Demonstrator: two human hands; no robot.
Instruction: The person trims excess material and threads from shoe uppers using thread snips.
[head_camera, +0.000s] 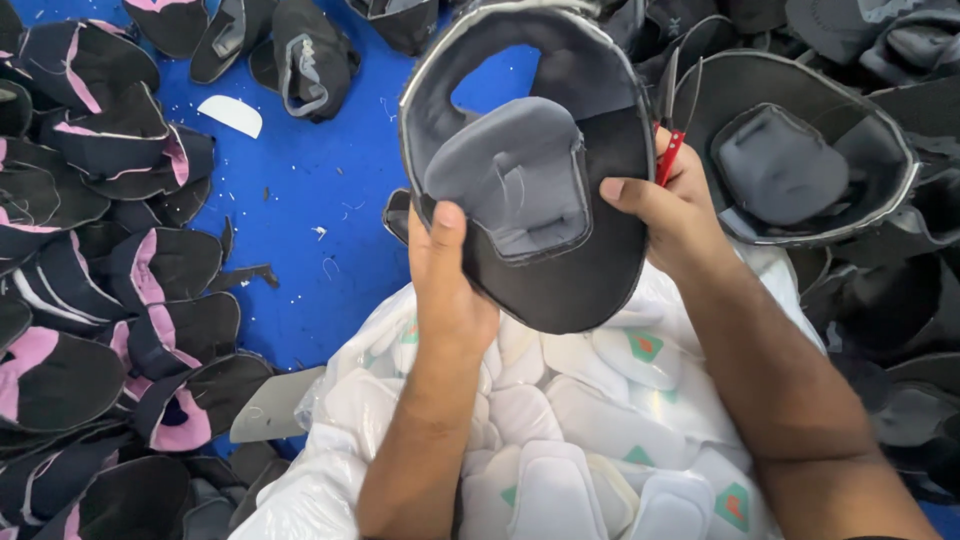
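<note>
Both my hands hold up a black fabric shoe upper (560, 270) with a grey padded tongue piece (515, 175) stitched in its middle. My left hand (447, 285) grips its lower left edge, thumb on the inner face. My right hand (668, 205) grips the right edge, thumb pressed on the black fabric; a small red-handled tool (668, 155) sticks out between that hand's fingers. Loose threads hang from the grey piece.
A clear bag of white padded pieces with green and orange marks (610, 420) lies under my arms. Black-and-pink uppers (110, 300) are piled at the left on a blue surface (310, 210). More black uppers with grey tongues (800, 160) lie at the right.
</note>
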